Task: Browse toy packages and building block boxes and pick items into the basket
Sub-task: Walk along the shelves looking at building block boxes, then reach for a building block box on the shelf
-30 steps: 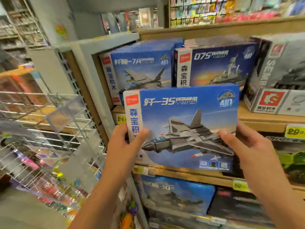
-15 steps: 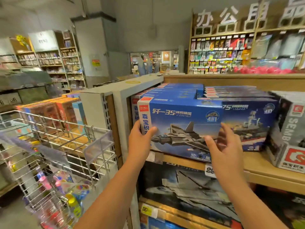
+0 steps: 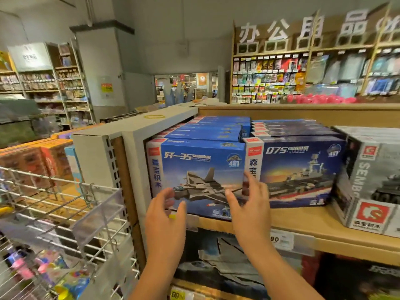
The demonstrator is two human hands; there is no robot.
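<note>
While both hands hover in front of the shelf, neither one grips anything: left hand (image 3: 165,215) has fingers spread and loosely bent just in front of the lower left of the jet box (image 3: 203,169), right hand (image 3: 249,204) is spread the same way at the box's lower right edge, fingertips up near the seam with the ship box (image 3: 300,169). Contact with the box face cannot be told; fingers are apart, not clamped. Jet box stands upright at the front of its stack on the wooden shelf (image 3: 303,221), flush beside the ship box, with more blue boxes lined up behind it. Further right sits a grey tank box (image 3: 372,187). Price tags (image 3: 281,240) hang on the shelf lip; darker boxes fill the shelf below. Near left, a wire rack (image 3: 65,204) holds small coloured toys low down. No shopping basket can be made out for sure.

Progress, as a judgement: browsing stage only. Jet box sits on the shelf, not picked. Nothing seen going into a basket. Left to do: choose an item, grip it, carry it to the basket.
</note>
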